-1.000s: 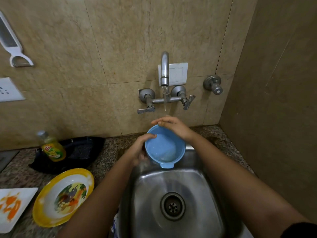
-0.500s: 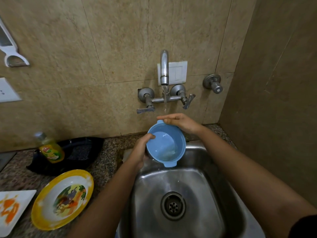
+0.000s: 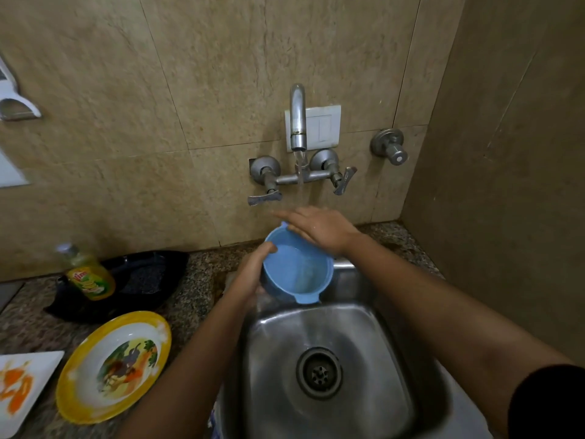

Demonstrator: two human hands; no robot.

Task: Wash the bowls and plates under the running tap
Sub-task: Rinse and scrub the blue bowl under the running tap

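Your right hand (image 3: 319, 231) is flattening out, fingers straight, over the far rim of the blue bowl (image 3: 297, 269) under the tap (image 3: 298, 122), while your left hand (image 3: 253, 274) keeps gripping its left wall above the sink (image 3: 364, 359), so rinsing is proceeding.

matt blue plastic bowl (image 3: 297, 274), shiny steel sink (image 3: 332, 331)

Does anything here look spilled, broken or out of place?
Nothing is spilled or broken. The one odd thing: the yellow-green bottle of dish soap leans tilted against the black pan on the granite counter instead of standing upright. The white square plate carries orange smears, probably just awaiting washing.
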